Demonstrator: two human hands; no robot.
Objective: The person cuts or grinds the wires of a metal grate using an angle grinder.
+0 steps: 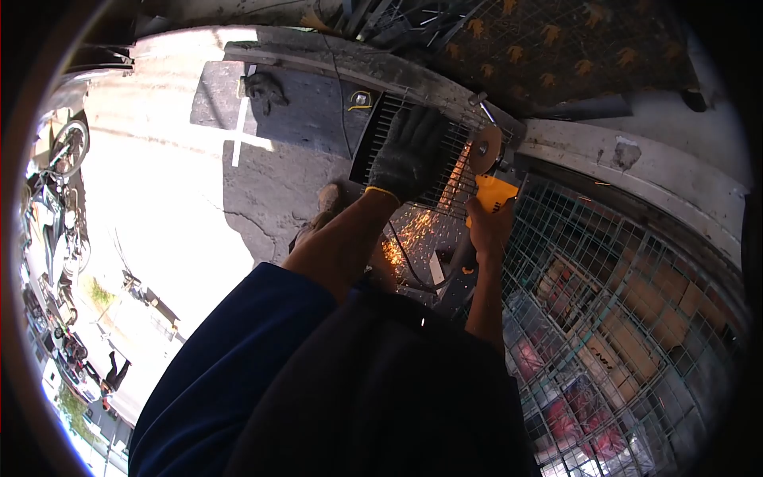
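My left hand (409,155), in a dark work glove with a yellow cuff edge, lies flat on a metal grate (380,137) of thin parallel bars, fingers stretched out. My bare right hand (490,232) is wrapped round the yellow body of an angle grinder (496,191). Its round brown disc (486,149) is at the grate's right side, with a side handle (480,103) sticking up beyond. Orange sparks (417,226) stream from near the disc down toward my feet. The exact contact point of the disc is hard to make out.
A tape measure (361,100) lies left of the grate, beside a dark cable (340,103). Farther left, a dark glove (267,89) rests near a white strip (241,119). Wire mesh (548,238) stands at right, with boxes behind it. Motorcycles (60,207) and a person (113,380) are far left.
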